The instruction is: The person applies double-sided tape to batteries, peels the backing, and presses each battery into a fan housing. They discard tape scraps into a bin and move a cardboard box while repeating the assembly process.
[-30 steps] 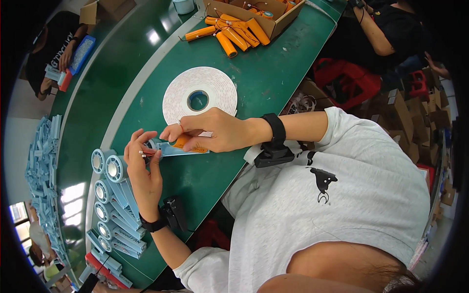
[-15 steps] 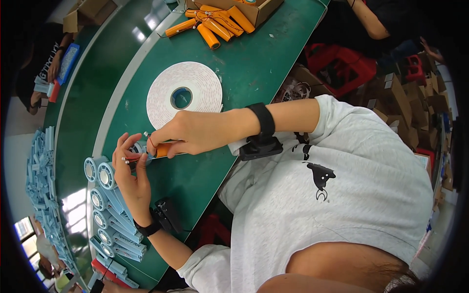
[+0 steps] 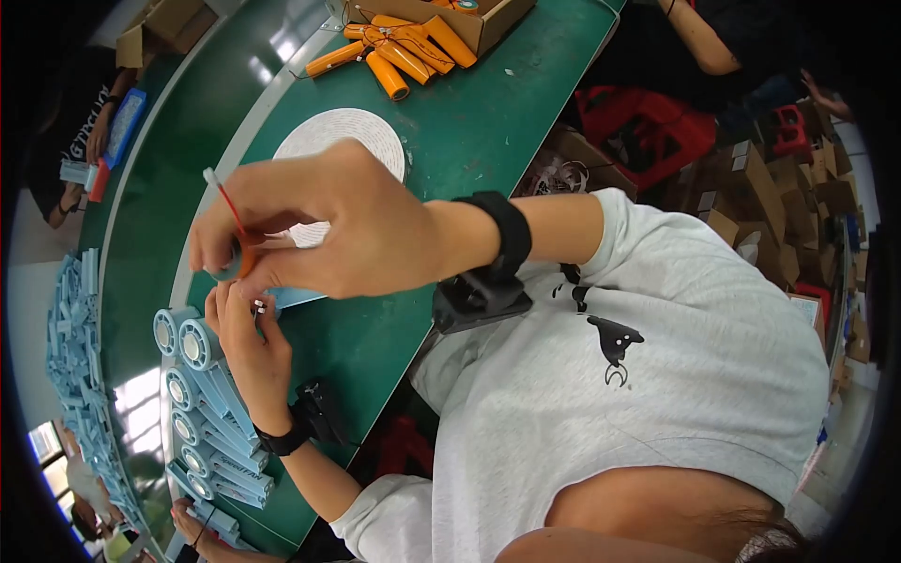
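My right hand (image 3: 347, 220) is raised above the table, pinching an orange battery cylinder (image 3: 247, 255) tilted so that its end shows. A red wire with a white plug (image 3: 210, 176) sticks up past its fingers. Just below, my left hand (image 3: 251, 352) has its fingers curled round a light blue fan part (image 3: 298, 296), mostly hidden by both hands. A small white connector (image 3: 259, 307) shows by the left thumb. The fingertips of both hands meet. Behind the right hand lies a large white roll of tape (image 3: 361, 127), partly covered.
Several light blue handheld fans (image 3: 192, 422) lie in a row beside my left hand. Orange batteries (image 3: 399, 58) and a cardboard box (image 3: 493, 23) are at the far end. A heap of blue parts (image 3: 75, 347) lies left. Other people work nearby; red stools (image 3: 648, 131) stand right.
My right hand has lifted toward the camera and moved left, tilting the orange battery up from the blue fan part. My left hand has shifted slightly left and its fingers have closed in.
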Motion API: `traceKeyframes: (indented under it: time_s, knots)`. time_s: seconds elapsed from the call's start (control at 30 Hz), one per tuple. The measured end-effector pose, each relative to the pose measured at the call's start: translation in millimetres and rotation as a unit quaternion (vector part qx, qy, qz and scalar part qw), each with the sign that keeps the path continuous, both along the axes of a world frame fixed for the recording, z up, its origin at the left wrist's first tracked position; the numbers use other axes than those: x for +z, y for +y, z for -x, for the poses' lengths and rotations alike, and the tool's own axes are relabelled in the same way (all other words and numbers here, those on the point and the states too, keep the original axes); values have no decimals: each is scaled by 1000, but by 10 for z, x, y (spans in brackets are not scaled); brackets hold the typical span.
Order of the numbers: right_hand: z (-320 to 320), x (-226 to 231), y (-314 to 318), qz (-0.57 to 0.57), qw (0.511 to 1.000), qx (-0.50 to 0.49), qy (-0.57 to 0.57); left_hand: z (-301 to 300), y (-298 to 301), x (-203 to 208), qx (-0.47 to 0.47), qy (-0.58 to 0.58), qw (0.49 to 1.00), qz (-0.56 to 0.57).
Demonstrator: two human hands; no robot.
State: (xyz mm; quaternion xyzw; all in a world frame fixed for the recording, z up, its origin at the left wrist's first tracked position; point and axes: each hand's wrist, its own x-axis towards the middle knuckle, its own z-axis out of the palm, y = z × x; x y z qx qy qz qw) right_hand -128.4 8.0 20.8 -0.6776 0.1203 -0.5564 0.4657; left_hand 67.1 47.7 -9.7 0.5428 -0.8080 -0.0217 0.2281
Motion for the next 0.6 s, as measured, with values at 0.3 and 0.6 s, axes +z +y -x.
traceKeyframes:
  time_s: [0.3, 0.6]
  knots:
    - [69, -433, 9, -20, 989, 16, 145, 106, -51, 88, -20, 39, 999, -27]
    - [-48, -544, -86, 103, 943, 23, 316, 103, -103, -3, -33, 125, 991, -37]
